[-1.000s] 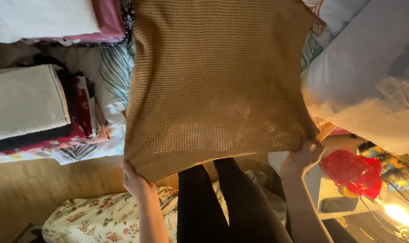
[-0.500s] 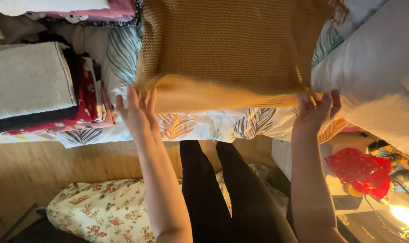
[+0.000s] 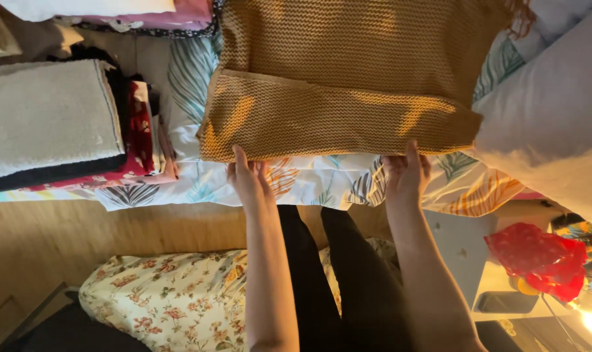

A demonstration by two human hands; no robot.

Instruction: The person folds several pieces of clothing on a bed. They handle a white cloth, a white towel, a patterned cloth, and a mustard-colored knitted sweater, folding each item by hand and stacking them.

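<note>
A mustard-brown knitted sweater (image 3: 348, 85) lies flat on a bed sheet printed with leaves (image 3: 309, 182), its lower part folded up over itself. My left hand (image 3: 249, 177) rests palm down at the near edge of the fold, fingers together and flat, touching the knit. My right hand (image 3: 407, 173) lies flat at the same edge further right, fingertips on the sweater. Neither hand grips anything.
A stack of folded clothes (image 3: 48, 120), grey on top with dark and red layers under it, sits at the left. A white pillow (image 3: 550, 124) lies at the right. A floral cushion (image 3: 165, 300) is on the wooden floor, red fabric (image 3: 537, 257) at lower right.
The sweater went from held up in the air to lying on the bed with its lower part folded over. Both hands let go of it and now rest flat at its edge.
</note>
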